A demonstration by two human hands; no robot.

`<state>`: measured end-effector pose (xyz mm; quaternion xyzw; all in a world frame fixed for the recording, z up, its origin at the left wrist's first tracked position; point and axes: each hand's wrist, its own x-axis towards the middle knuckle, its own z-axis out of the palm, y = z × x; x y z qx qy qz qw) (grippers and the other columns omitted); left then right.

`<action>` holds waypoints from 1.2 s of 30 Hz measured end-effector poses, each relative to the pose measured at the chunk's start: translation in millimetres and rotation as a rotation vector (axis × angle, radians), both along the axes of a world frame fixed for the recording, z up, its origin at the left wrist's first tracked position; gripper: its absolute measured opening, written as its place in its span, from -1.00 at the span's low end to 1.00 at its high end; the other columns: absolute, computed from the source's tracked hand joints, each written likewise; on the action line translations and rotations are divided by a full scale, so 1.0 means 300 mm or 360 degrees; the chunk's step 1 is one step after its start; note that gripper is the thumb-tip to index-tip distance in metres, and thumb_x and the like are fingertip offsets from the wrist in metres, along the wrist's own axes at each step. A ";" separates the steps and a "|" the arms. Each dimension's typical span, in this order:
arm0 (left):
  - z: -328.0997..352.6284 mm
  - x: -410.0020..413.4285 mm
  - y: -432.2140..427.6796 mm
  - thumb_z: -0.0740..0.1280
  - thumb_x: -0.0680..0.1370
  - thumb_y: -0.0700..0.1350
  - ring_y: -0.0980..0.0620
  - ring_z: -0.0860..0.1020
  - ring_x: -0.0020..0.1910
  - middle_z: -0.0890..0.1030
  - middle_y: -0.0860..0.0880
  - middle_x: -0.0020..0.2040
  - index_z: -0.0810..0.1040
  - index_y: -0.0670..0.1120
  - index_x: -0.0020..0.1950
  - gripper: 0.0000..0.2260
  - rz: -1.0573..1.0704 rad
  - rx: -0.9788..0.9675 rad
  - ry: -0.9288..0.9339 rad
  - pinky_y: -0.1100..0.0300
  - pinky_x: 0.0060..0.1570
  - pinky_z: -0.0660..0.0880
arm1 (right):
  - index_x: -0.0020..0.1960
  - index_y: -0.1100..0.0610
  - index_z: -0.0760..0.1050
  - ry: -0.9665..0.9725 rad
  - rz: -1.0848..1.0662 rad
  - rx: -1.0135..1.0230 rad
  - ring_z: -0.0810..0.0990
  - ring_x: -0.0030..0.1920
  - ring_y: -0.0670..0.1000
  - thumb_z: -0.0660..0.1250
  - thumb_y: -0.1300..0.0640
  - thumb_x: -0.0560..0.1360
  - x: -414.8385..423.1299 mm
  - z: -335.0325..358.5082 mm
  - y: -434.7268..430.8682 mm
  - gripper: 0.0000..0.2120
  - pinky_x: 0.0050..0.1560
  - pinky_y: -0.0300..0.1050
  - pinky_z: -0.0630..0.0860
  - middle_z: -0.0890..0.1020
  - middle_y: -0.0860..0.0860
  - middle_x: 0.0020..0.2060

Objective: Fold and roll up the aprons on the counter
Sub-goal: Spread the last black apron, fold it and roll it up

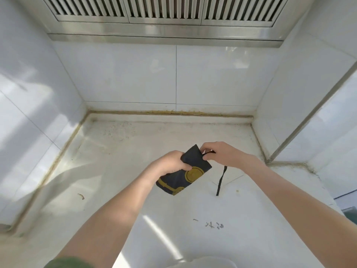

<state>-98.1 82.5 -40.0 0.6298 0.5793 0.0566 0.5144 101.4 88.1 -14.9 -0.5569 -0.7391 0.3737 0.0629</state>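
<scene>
Fingers of the left hand (170,163) curl round the rolled apron (188,174) (dark, yellow print). At its 2 o'clock the right hand (222,154) pinches the strap (221,180) between curled fingers.

Single view: wide-angle camera on the person's head. Looks forward and steeply down on the white counter (108,171), close above it. Faces the tiled back wall (135,74); steel hood vent (164,8) along the top edge. The left forearm (116,209) and right forearm (289,194) reach in from the bottom edge.
</scene>
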 end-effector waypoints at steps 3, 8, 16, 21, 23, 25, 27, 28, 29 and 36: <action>0.037 0.001 -0.007 0.35 0.52 -0.09 -0.05 0.57 -0.04 0.64 -0.06 0.02 0.57 -0.03 0.13 -0.81 -0.0044 0.0427 0.0228 0.17 -0.11 0.46 | -0.21 0.03 0.46 0.0077 -0.0100 0.0070 0.41 -0.28 -0.08 0.23 0.23 0.54 0.020 0.020 0.000 -0.82 -0.31 -0.33 0.28 0.53 -0.03 -0.30; 0.053 0.023 -0.029 0.24 0.57 -0.17 -0.14 0.55 -0.01 0.62 -0.08 -0.01 0.53 -0.03 0.14 -0.82 -0.0261 0.0865 0.0600 0.12 -0.18 0.41 | -0.27 0.00 0.40 0.0030 -0.0078 0.0053 0.43 -0.26 -0.05 0.20 0.23 0.54 0.036 0.005 -0.024 -0.76 -0.28 -0.26 0.30 0.53 -0.01 -0.35; 0.113 0.092 -0.003 0.19 0.63 -0.09 -0.14 0.54 -0.01 0.62 -0.06 -0.03 0.51 -0.02 0.17 -0.84 -0.0400 0.1225 0.0752 0.12 -0.26 0.27 | -0.27 0.07 0.41 -0.0139 -0.0143 0.0045 0.39 -0.32 0.00 0.11 0.30 0.51 0.104 0.047 -0.015 -0.76 -0.34 -0.19 0.27 0.46 -0.01 -0.38; 0.118 0.150 -0.001 0.22 0.62 0.00 -0.12 0.54 -0.07 0.60 -0.10 -0.08 0.51 0.00 0.14 -0.84 -0.0298 0.0997 0.0545 0.10 -0.16 0.43 | -0.25 0.06 0.42 -0.0152 -0.0186 0.0048 0.43 -0.26 -0.04 0.10 0.27 0.52 0.174 0.036 -0.012 -0.76 -0.31 -0.23 0.28 0.53 0.00 -0.36; 0.112 0.163 0.007 0.19 0.63 -0.02 -0.13 0.53 -0.04 0.60 -0.08 -0.07 0.50 0.00 0.17 -0.83 -0.0328 0.1101 0.0634 0.08 -0.15 0.42 | -0.23 0.02 0.45 -0.0098 -0.0222 0.0062 0.42 -0.24 -0.04 0.10 0.23 0.55 0.197 0.023 -0.012 -0.73 -0.29 -0.24 0.27 0.56 0.02 -0.33; 0.102 0.176 0.007 0.25 0.59 -0.12 -0.14 0.52 -0.06 0.60 -0.06 -0.11 0.52 -0.03 0.16 -0.83 -0.0463 0.1482 0.0792 0.08 -0.21 0.37 | -0.16 -0.01 0.49 0.0002 -0.0279 0.0089 0.41 -0.28 -0.04 0.08 0.19 0.61 0.209 0.014 -0.012 -0.72 -0.31 -0.24 0.27 0.55 0.02 -0.33; 0.085 0.187 0.009 0.48 0.33 -0.28 -0.11 0.52 -0.24 0.57 -0.03 -0.29 0.60 -0.06 0.07 -0.66 -0.0701 0.1856 0.0987 0.14 -0.33 0.37 | -0.04 0.02 0.50 0.0080 -0.0315 0.0126 0.39 -0.30 -0.04 0.05 0.19 0.63 0.209 0.003 -0.014 -0.74 -0.32 -0.24 0.26 0.53 0.01 -0.35; 0.060 0.185 0.013 0.51 0.18 -0.32 -0.08 0.51 -0.32 0.53 -0.01 -0.34 0.62 -0.06 0.06 -0.53 -0.0758 0.1988 0.1052 0.17 -0.37 0.38 | 0.01 0.05 0.49 0.0080 -0.0327 0.0135 0.39 -0.30 -0.05 0.04 0.19 0.64 0.209 -0.003 -0.017 -0.75 -0.31 -0.24 0.26 0.54 0.01 -0.34; 0.042 0.187 0.011 0.51 0.10 -0.33 -0.05 0.50 -0.34 0.52 0.00 -0.34 0.63 -0.04 0.09 -0.43 -0.0798 0.2045 0.1096 0.19 -0.37 0.38 | 0.04 0.07 0.48 0.0056 -0.0343 0.0128 0.39 -0.31 -0.07 0.03 0.18 0.64 0.208 -0.015 -0.020 -0.76 -0.30 -0.24 0.26 0.56 0.03 -0.32; -0.053 0.217 -0.024 0.20 0.55 -0.21 -0.06 0.41 0.16 0.45 -0.04 0.16 0.05 0.02 0.54 -0.40 -0.1383 0.1810 0.1514 0.15 0.10 0.31 | -0.03 0.13 0.40 -0.0577 -0.0310 0.0036 0.47 -0.17 0.08 0.04 0.18 0.59 0.204 -0.137 -0.034 -0.84 -0.17 -0.09 0.39 0.54 0.08 -0.10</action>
